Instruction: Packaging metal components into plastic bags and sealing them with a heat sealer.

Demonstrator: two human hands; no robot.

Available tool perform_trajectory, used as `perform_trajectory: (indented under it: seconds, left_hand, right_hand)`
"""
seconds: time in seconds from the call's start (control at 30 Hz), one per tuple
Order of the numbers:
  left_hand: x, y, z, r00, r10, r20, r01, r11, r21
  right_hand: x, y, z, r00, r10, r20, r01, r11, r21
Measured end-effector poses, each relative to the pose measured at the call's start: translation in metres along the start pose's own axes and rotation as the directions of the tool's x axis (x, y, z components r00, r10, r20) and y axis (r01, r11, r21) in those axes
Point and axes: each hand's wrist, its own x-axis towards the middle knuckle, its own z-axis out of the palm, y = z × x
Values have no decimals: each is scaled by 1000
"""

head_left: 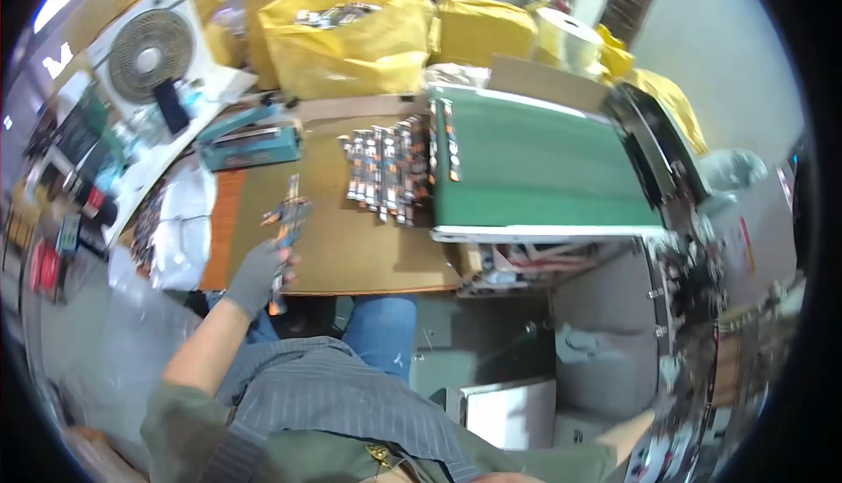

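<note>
My left hand (256, 277), in a grey fingerless-looking glove, grips a small bunch of slim silver, black and orange packets (286, 229) above the near-left part of a cardboard sheet (324, 259). Rows of similar packets (377, 172) lie on that sheet, against the left end of a green conveyor belt (544, 159), with a few on the belt's left edge. My right hand (662, 404) is low at the right beside the machinery, blurred; its fingers and anything in them cannot be made out.
A teal box (250, 150), a white plastic bag (180, 237), a phone (171, 106) and a fan (149, 49) are at left. Yellow sacks (342, 58) stand behind. A metal machine (684, 290) borders the right, and a white panel (509, 413) lies low between.
</note>
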Motion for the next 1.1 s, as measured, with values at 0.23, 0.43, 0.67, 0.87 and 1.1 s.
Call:
perform_trajectory:
  seconds: [0.23,0.43,0.67,0.87,1.1]
  left_hand:
    - [198,263,32,957,246,153,-199,943,-268]
    - [194,323,18,971,237,17,-236,971,-22]
    - [114,65,-118,937,246,249,-342,497,797]
    - [88,-34,-389,475,718,-509,-18,586,810]
    - [101,-30,-428,641,511,-572,612,109,783]
  right_hand:
    - [16,-21,6,973,-61,-222,79,994,75]
    - [-154,-114,52,942,-305,-141,332,786,521]
    - [-393,-173,82,342,-787,514,173,590,789]
    - [-486,-260,43,-153,-698,700,61,700,711]
    - [-549,-320,-33,-138,-694,707,117,697,707]
